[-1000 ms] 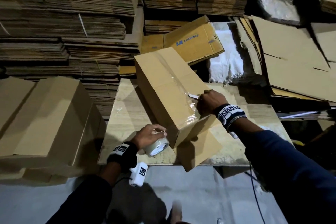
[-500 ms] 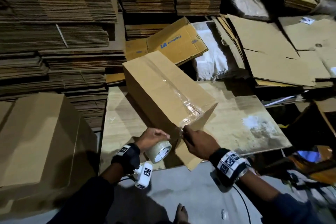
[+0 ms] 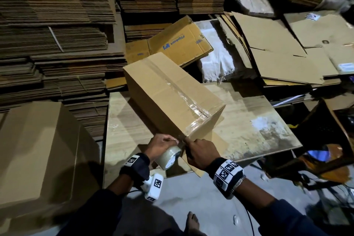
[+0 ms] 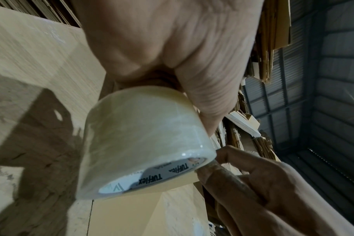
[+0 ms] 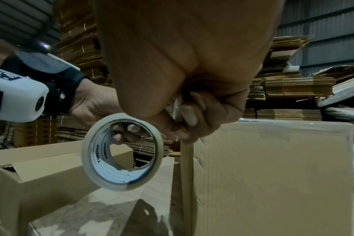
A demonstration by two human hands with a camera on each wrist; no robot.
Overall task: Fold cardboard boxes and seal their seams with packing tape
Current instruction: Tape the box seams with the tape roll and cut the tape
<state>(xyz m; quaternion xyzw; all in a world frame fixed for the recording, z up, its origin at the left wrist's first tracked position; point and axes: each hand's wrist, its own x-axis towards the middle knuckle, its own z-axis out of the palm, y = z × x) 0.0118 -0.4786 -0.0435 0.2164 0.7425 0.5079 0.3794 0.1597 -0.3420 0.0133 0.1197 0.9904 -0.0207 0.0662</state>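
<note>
the box (image 3: 168,94) lay on the tabletop (image 3: 254,126), top seam already taped. left hand (image 3: 161,147) gripped the tape roll (image 3: 168,158); right hand (image 3: 203,154) pinched a small blade at the near corner; cutting remained.

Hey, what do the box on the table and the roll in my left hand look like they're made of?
Box: brown cardboard, matte, with creased flaps; a glossy clear strip runs along its top seam. Roll: clear, shiny plastic-looking tape wound on a printed core, probably card.
</note>
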